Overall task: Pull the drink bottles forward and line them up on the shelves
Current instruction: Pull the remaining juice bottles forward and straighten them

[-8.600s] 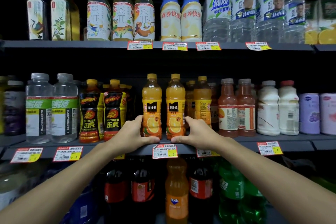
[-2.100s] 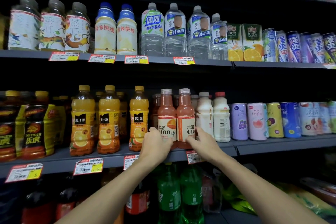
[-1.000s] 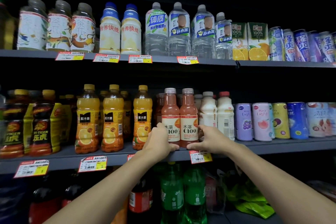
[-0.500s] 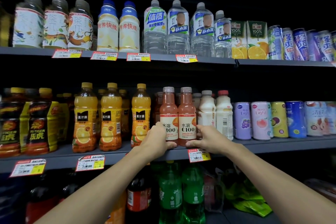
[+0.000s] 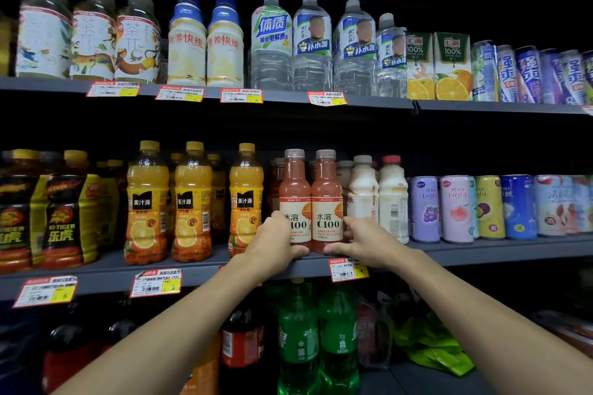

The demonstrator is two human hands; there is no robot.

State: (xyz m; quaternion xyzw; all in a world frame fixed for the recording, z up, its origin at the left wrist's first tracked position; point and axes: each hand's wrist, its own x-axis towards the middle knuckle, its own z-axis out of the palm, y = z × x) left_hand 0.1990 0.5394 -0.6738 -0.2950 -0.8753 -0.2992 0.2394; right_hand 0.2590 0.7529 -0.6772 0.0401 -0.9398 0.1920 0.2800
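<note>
Both pink C100 bottles now sit nearer the front edge of the middle shelf (image 5: 481, 250) than a second ago, and the camera has tipped up slightly. The left hand (image 5: 272, 244) wraps the base of the left C100 bottle (image 5: 293, 199), fingers curled round its side; the right hand (image 5: 362, 240) grips the right C100 bottle (image 5: 327, 199) the same way. The two bottles stand upright and touch each other, between the orange juice bottle (image 5: 245, 199) and the white milk bottles (image 5: 362, 192). Full plastic bottles like these are probably fairly heavy, stiff and smooth, so holding low at the base should keep them from tipping while sliding. Compared with the earliest view, work has shifted rightward from the orange juice.
</note>
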